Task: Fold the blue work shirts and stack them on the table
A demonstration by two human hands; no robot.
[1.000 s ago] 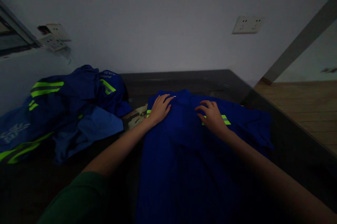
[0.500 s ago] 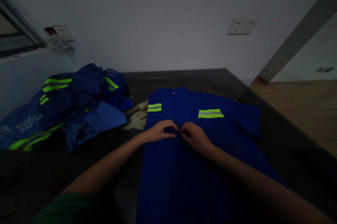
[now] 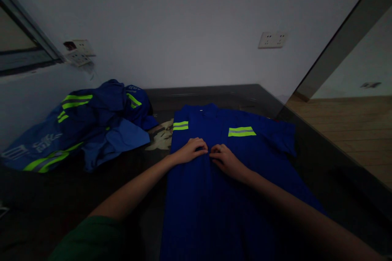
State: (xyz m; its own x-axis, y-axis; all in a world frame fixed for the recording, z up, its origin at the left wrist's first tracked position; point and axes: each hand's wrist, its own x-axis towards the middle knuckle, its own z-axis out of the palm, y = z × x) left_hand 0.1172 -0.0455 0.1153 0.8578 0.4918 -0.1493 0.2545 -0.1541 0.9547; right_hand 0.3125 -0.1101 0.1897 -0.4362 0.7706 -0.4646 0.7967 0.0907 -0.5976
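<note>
Dim light is falling on a pale wall [image 3: 183, 24] with sockets [image 3: 272, 40] showing on it, and a dark counter [image 3: 199, 92] is running along below. My blue shirt [image 3: 196, 195] is lying spread out on it right in front of me, its long axis running from the collar [image 3: 211, 110] at the far end down towards me. Both grips are meeting at the middle of the chest, below the bright stripes [image 3: 241, 131]: my left grip [image 3: 192, 150] is sitting on one side of the front seam, my right grip [image 3: 227, 159] on the other, neither really being nearer. Fingers and thumbs are curling in close on both, but it's too dark to tell if they're pinching cloth. Off to the left, a pile of blue clothes [image 3: 105, 103] is slumping, with some camo cloth [image 3: 161, 137] poking out between it and my shirt.
</note>
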